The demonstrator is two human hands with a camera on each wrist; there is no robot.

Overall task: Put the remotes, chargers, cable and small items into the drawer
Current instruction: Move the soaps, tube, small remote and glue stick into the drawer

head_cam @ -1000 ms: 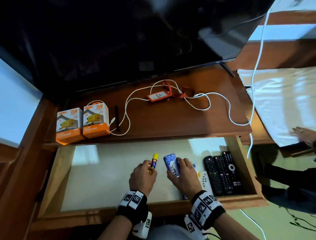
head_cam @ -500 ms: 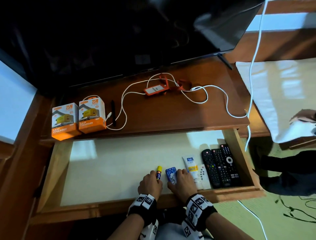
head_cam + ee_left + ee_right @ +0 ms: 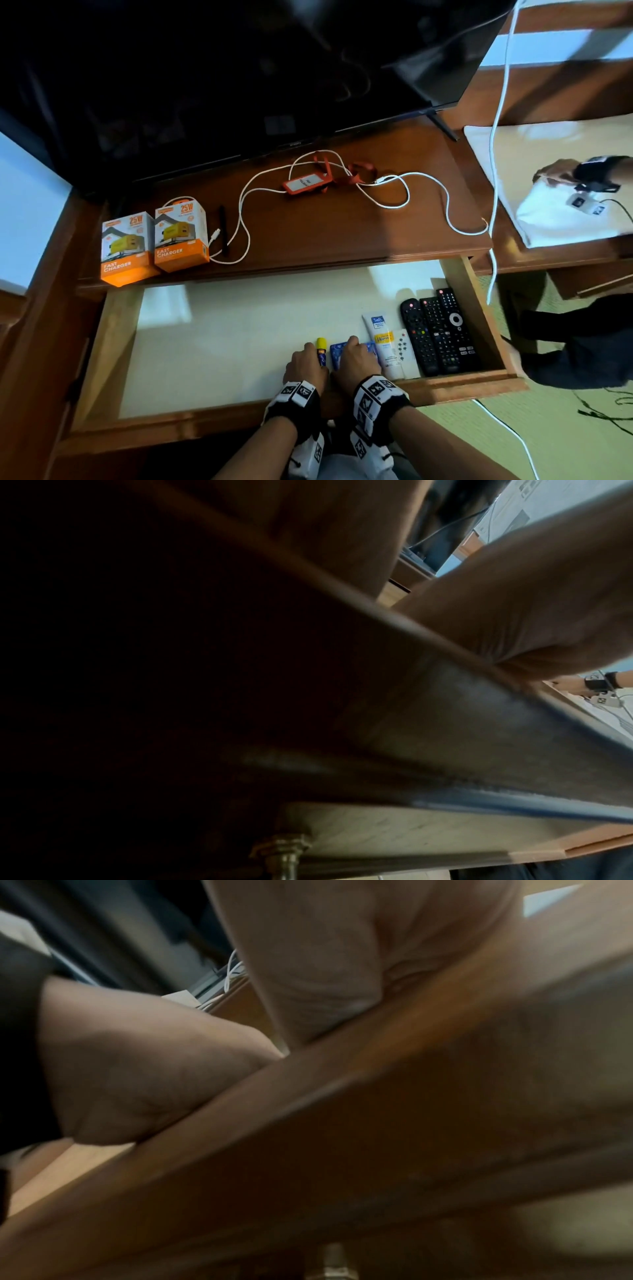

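In the head view both my hands are inside the open drawer (image 3: 479, 377), close to its front rail. My left hand (image 3: 312, 356) curls round a small blue lip balm with a yellow cap (image 3: 321, 346) lying on the drawer floor. My right hand (image 3: 352, 346) lies over a blue packet (image 3: 336, 356), fingers bent round its far edge. To their right lie a white cream tube (image 3: 380, 337), a small white remote (image 3: 403, 349) and three black remotes (image 3: 436, 332). Two orange charger boxes (image 3: 154, 243), a white cable (image 3: 245, 209) and an orange card holder (image 3: 305, 184) are on the cabinet top. Both wrist views show only the drawer's front rail and the heels of my hands.
A black pen (image 3: 222, 228) lies beside the charger boxes. A large TV (image 3: 239, 68) overhangs the cabinet top. Another white cable (image 3: 495, 171) hangs at the right. Another person's hand (image 3: 555, 174) rests on white cloth at the far right. The drawer's left half shows bare white lining (image 3: 212, 342).
Both hands came down and toward the drawer's front rail, bringing the lip balm and blue packet from held up to lying on the drawer floor beside the cream tube.
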